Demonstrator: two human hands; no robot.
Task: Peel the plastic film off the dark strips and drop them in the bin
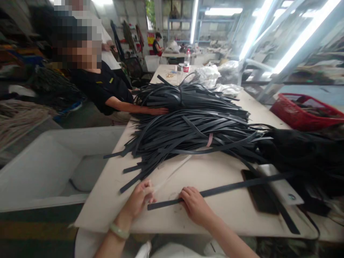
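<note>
The right hand (pixel 195 204) is on the table, and its fingers are bent and closed over a black strip (pixel 225 187), a little behind the free end. This strip lies across the front part of the table (pixel 129 218); on the right side it passes over the phone (pixel 258 200) and the white box (pixel 285 186). The left hand (pixel 142 197) is near the free end but apart from it. Its fingers are curled, almost closed. A thin pale tape (pixel 172 173), which is blurred, goes from them toward the near bundle (pixel 172 138); I cannot tell if they grip it.

The near bundle is of many black strips and has a pink band (pixel 210 139) on it. Just behind it lies the far bundle (pixel 188 96), on which a co-worker's hand (pixel 159 111) rests. A white bin (pixel 61 157) stands at the left of the table, and a red basket (pixel 303 114) is at the right.
</note>
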